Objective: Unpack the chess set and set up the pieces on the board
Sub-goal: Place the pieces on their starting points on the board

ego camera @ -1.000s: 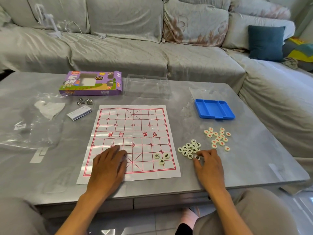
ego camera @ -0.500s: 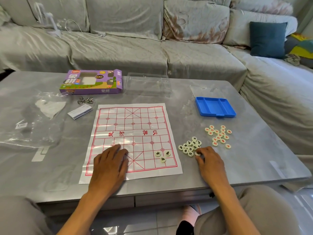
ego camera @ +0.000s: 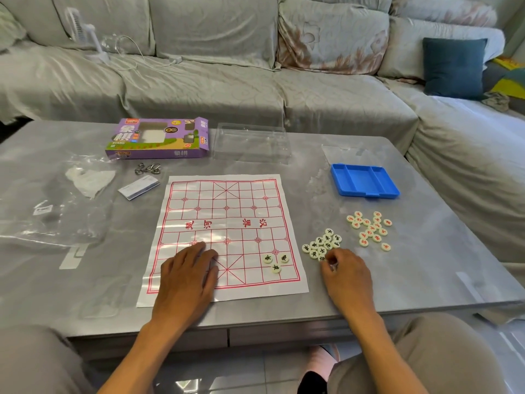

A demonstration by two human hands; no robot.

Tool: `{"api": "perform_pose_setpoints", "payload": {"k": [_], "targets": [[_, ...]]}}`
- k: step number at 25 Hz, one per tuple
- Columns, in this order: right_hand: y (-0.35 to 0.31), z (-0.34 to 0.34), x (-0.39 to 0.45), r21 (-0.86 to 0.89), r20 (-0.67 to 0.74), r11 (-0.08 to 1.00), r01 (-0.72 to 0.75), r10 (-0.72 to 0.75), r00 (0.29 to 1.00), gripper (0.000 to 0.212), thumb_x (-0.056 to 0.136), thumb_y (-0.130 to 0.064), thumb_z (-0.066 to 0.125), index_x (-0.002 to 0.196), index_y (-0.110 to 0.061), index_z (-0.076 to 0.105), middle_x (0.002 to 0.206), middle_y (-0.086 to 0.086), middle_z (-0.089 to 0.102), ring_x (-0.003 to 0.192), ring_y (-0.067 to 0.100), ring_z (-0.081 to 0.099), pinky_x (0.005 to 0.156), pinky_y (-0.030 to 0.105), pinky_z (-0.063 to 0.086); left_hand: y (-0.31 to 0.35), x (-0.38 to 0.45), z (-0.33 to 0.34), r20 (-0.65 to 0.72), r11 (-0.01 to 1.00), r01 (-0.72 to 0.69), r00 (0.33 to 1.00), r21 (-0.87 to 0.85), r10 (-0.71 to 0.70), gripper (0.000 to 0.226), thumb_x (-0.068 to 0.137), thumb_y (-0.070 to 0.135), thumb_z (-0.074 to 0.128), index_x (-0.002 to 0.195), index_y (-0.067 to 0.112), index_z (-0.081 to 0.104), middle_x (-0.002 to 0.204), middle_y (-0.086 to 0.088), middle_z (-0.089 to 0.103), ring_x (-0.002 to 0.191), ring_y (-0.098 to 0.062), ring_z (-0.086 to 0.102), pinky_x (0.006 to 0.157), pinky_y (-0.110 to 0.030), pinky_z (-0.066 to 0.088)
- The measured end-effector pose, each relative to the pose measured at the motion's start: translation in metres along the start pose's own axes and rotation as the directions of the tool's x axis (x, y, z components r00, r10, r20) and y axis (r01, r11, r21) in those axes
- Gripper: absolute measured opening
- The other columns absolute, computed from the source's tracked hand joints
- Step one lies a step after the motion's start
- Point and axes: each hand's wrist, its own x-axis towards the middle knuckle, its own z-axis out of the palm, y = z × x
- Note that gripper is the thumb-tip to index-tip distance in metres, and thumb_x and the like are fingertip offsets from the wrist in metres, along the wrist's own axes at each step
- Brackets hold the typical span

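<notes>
Head view: unpacking looks done. Purple box [ego camera: 159, 138] emptied and pushed to the far side of the worktop [ego camera: 443, 268], clear lid [ego camera: 251, 143] beside it, blue tray [ego camera: 365, 180] bare at the right. Paper board [ego camera: 224, 220] unrolled and lying flat in the middle.

Setting up barely begun. Only three black-marked pieces [ego camera: 276, 263] on the board, near its lower right corner, clustered and not clearly on their starting points. Black-marked pile [ego camera: 322, 243] loose on the worktop just right of the board; red-marked pile [ego camera: 370, 228] further right, well apart from the board, untouched.

Left hand [ego camera: 186, 280] flat on the board's near left part, fingers straight, grip wide, pinning the sheet. Right hand [ego camera: 345, 275] at the near edge of the black pile, fingertips curled narrow on one piece there; cannot tell whether lifted or merely touched.

Left to do, as a judgement: nearly all black pieces, all red ones, and squaring up the three already on.
</notes>
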Motion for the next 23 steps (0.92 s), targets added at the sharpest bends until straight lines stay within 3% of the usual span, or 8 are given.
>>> {"api": "perform_pose_setpoints", "payload": {"k": [6, 9, 11, 17, 20, 23], "targets": [[0.011, -0.016, 0.002, 0.049, -0.108, 0.998, -0.025, 0.03, 0.994, 0.019, 0.09, -0.035, 0.06, 0.105, -0.023, 0.061, 0.108, -0.005, 0.059, 0.098, 0.015, 0.049, 0.081, 0.031, 0.042, 0.0, 0.001, 0.0, 0.0, 1.0, -0.014, 1.0, -0.006, 0.014, 0.046, 0.093, 0.046, 0.028, 0.114, 0.024, 0.062, 0.129, -0.004, 0.059, 0.118, -0.029, 0.055, 0.096, -0.047, 0.042], [0.031, -0.029, -0.003, -0.017, 0.179, 0.992, -0.124, 0.125, 0.976, 0.036, 0.086, -0.038, 0.063, 0.119, -0.026, 0.057, 0.118, -0.006, 0.052, 0.103, 0.015, 0.051, 0.084, 0.028, 0.042, -0.001, 0.001, 0.0, 0.001, 1.0, -0.012, 1.0, -0.009, 0.012, 0.046, 0.093, 0.046, 0.027, 0.115, 0.024, 0.061, 0.131, -0.004, 0.057, 0.12, -0.029, 0.053, 0.097, -0.047, 0.04], [0.037, -0.03, -0.005, -0.035, 0.265, 0.995, -0.092, 0.098, 0.959, 0.034, 0.087, -0.031, 0.063, 0.119, -0.026, 0.058, 0.119, -0.005, 0.052, 0.097, 0.012, 0.052, 0.081, 0.024, 0.039, 0.0, 0.002, 0.0, 0.001, 1.0, -0.009, 1.0, -0.008, 0.009, 0.047, 0.093, 0.047, 0.026, 0.116, 0.025, 0.06, 0.132, -0.003, 0.056, 0.121, -0.028, 0.051, 0.098, -0.047, 0.039], [0.021, -0.039, -0.013, 0.098, 0.074, 0.992, -0.083, 0.076, 0.994, 0.02, 0.085, -0.019, 0.066, 0.104, -0.025, 0.064, 0.1, -0.008, 0.064, 0.082, 0.004, 0.054, 0.073, 0.02, 0.042, 0.002, 0.001, -0.001, 0.006, 1.0, -0.006, 1.0, -0.018, 0.006, 0.046, 0.093, 0.047, 0.025, 0.115, 0.026, 0.06, 0.133, -0.002, 0.056, 0.122, -0.027, 0.05, 0.099, -0.046, 0.038], [-0.035, -0.025, -0.025, 0.299, 0.026, 0.949, 0.1, -0.113, 0.993, 0.015, 0.083, -0.021, 0.071, 0.096, -0.023, 0.066, 0.092, -0.011, 0.063, 0.08, 0.001, 0.057, 0.072, 0.019, 0.049, 0.003, 0.0, -0.002, -0.006, 1.0, 0.003, 1.0, -0.026, -0.003, 0.045, 0.093, 0.047, 0.026, 0.114, 0.026, 0.06, 0.131, -0.002, 0.056, 0.121, -0.027, 0.052, 0.098, -0.046, 0.039], [-0.098, 0.019, -0.037, 0.229, 0.175, 0.918, 0.325, -0.367, 0.914, 0.012, 0.091, -0.026, 0.061, 0.099, -0.017, 0.065, 0.1, -0.007, 0.061, 0.09, 0.008, 0.055, 0.075, 0.018, 0.043, 0.003, 0.0, -0.002, 0.009, 1.0, 0.011, 1.0, -0.026, -0.011, 0.047, 0.093, 0.047, 0.026, 0.116, 0.025, 0.06, 0.132, -0.003, 0.057, 0.121, -0.028, 0.052, 0.099, -0.047, 0.039]]}}
